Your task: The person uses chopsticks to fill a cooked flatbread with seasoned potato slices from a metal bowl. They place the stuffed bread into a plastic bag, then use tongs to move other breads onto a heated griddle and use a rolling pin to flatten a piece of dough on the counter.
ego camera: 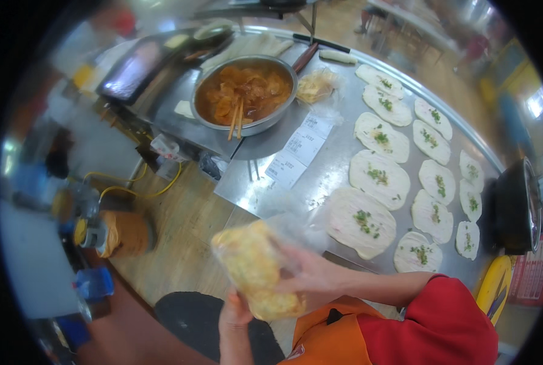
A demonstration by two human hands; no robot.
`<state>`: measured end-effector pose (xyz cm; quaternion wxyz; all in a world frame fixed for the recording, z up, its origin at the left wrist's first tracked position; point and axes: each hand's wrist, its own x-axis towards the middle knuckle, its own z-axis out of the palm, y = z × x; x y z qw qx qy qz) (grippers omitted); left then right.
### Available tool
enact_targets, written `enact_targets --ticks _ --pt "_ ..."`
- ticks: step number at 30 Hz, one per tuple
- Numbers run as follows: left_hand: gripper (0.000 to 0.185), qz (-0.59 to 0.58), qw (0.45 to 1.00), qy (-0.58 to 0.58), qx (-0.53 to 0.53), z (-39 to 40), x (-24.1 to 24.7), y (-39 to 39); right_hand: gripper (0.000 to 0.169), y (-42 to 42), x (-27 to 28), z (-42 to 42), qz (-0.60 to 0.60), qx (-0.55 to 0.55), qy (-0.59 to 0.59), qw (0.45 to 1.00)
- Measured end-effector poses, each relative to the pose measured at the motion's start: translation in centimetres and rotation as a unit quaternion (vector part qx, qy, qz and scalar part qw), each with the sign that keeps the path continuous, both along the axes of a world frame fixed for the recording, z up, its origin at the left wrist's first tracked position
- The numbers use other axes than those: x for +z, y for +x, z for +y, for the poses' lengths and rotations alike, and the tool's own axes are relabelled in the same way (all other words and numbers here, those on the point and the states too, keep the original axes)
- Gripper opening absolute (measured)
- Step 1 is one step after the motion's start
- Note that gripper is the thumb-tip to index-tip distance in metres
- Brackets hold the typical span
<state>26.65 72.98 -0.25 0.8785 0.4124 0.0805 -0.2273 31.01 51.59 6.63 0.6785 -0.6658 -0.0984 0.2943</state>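
Observation:
My right hand (312,278) grips a clear plastic bag of golden-yellow food (248,269), blurred, perhaps cooked flatbread. From below, my left hand (236,308) supports the same bag, its fingers partly hidden behind it. The bag is held in the air in front of the steel worktop's (235,182) near edge. Loose clear plastic (294,228) trails from its upper side towards the worktop. Just beyond lies a large round of raw dough (349,219) with chopped green onion in its middle.
Several smaller dough rounds (439,181) cover the worktop's right side. A steel bowl (271,125) of reddish sauced slices holds wooden chopsticks (236,119). Beside it are another bagged food portion (317,86) and printed slips (300,148). A black round cooker (511,205) stands at right.

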Motion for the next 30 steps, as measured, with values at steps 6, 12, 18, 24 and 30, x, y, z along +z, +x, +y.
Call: enact_targets --ticks 6,12,18,24,30 --pt "0.098 0.104 0.985 -0.015 0.136 1.5 -2.5 2.5 0.032 10.6 4.4 -3.8 0.111 0.009 -0.217 0.97" --pt "0.095 0.083 0.982 -0.082 0.15 7.4 -2.9 5.5 0.023 21.6 -11.2 -18.0 -0.432 -0.366 -0.592 0.574" --pt "0.104 0.116 0.957 -0.095 0.25 15.0 -2.0 5.4 0.034 31.8 -0.7 -17.7 -0.309 -0.607 -0.214 0.7" --pt "0.088 0.11 0.91 -0.276 0.289 26.1 -3.4 5.5 0.029 32.0 16.2 -4.1 -0.564 -0.443 -0.36 0.597" --pt "0.077 0.105 0.939 -0.226 0.237 40.4 -3.8 7.1 0.032 29.8 26.4 14.5 -0.541 -0.383 -0.309 0.682"
